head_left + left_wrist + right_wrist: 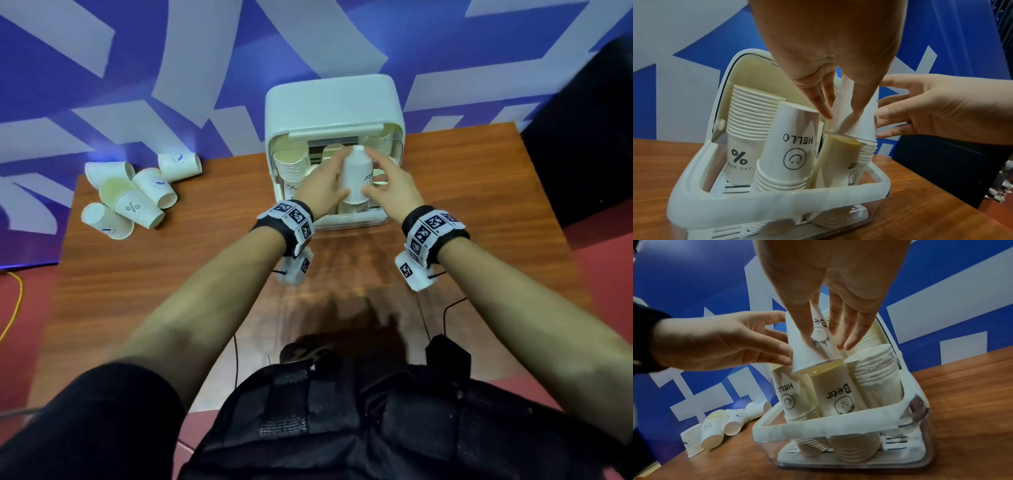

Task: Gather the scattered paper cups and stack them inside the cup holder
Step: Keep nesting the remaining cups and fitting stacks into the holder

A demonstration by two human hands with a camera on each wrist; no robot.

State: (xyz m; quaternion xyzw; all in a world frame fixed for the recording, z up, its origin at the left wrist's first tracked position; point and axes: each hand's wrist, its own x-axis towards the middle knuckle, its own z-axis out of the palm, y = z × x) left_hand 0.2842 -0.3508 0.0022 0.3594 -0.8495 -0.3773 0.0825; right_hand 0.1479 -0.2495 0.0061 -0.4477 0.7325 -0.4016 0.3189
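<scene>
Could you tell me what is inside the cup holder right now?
The cup holder contains several stacks of paper cups, some upright, some upside down. Both hands lower another cup onto one stack. The holder's floor beneath the stacks is mostly hidden.

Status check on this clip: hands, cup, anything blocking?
Both hands, left hand and right hand, pinch an upside-down Bear cup over the Bear stack in the cup holder. Not yet seated. Five loose cups left on the table. Nothing blocking.
</scene>
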